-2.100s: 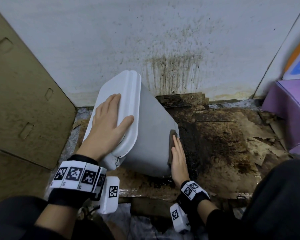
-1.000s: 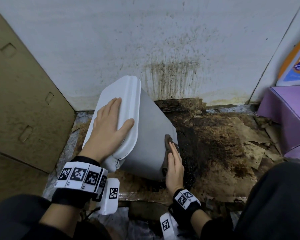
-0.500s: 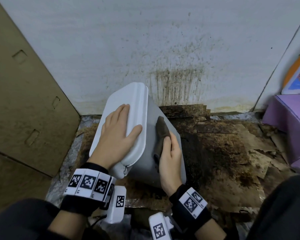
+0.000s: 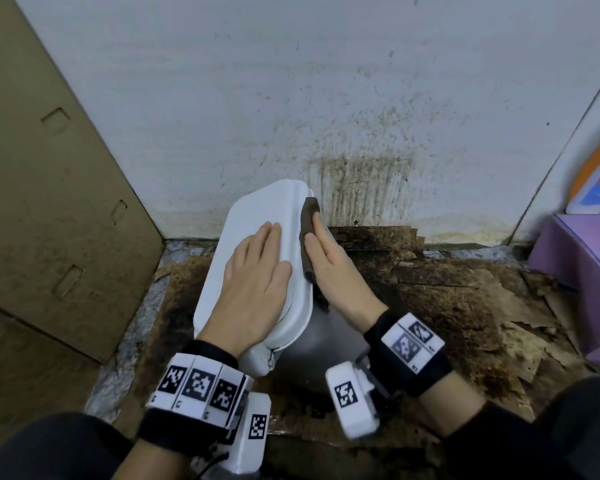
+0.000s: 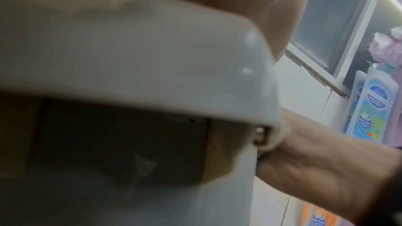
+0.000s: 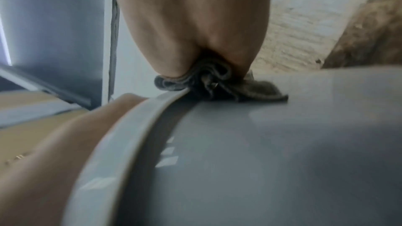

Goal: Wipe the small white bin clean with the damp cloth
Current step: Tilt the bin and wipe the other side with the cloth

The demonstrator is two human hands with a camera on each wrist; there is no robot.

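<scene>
bracing the tilted bin (image 4: 257,220) by its lid, the flat left hand (image 4: 253,289) steadies it; beside it, the flat-fingered right hand (image 4: 329,268) presses the cloth (image 4: 307,233) along the lid's edge.

Tilted white bin (image 4: 257,233), dark cloth (image 4: 308,220) against lid edge

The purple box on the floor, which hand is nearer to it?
Right. The right hand presses the cloth on the bin's side facing the purple box; the left hand lies flat on the lid, farther away.
</scene>
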